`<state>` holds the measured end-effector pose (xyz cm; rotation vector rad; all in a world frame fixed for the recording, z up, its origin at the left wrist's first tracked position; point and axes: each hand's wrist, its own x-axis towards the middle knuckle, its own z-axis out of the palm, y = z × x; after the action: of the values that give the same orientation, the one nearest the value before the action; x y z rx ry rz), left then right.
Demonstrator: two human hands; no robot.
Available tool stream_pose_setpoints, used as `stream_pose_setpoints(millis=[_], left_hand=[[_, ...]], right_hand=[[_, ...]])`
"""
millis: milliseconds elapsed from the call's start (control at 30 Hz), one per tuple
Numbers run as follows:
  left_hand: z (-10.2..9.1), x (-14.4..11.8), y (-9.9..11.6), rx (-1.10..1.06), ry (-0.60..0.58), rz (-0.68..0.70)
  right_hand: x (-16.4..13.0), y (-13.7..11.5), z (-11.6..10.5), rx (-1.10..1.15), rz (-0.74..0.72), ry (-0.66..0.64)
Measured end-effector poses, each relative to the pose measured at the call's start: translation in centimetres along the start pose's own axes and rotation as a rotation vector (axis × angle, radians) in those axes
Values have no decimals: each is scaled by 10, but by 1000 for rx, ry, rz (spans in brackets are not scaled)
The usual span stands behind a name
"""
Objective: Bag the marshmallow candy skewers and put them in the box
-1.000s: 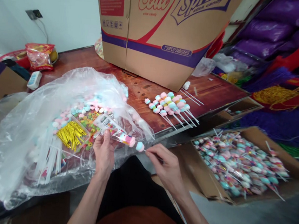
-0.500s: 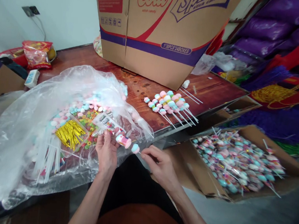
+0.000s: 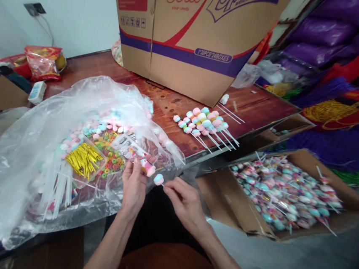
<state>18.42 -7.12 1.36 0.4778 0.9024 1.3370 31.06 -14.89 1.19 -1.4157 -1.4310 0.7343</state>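
A marshmallow stick pinched in the right hand is half sleeved into the wrapper gripped by the left hand (bare skewers wait on the worktop, a carton already filled).

Cola carton, wooden table, gold twist ties, red snack bag

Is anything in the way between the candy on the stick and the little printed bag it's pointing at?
Nothing visible. The right hand holds the candy stick just short of the printed bag in the left hand; only a small open gap separates them.
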Motion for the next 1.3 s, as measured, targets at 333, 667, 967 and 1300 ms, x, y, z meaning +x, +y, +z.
stream_pose_setpoints(millis=[333, 667, 967, 1300], left_hand=[[0, 1, 5, 68, -65, -59], [-2, 2, 5, 90, -48, -76], [2, 2, 8, 10, -8, -88], [3, -5, 4, 8, -50, -66]], right_hand=[[8, -3, 4, -63, -98, -22], [4, 5, 2, -508, -350, -39], [9, 2, 0, -104, 47, -99], [9, -4, 12, 170, 215, -115]])
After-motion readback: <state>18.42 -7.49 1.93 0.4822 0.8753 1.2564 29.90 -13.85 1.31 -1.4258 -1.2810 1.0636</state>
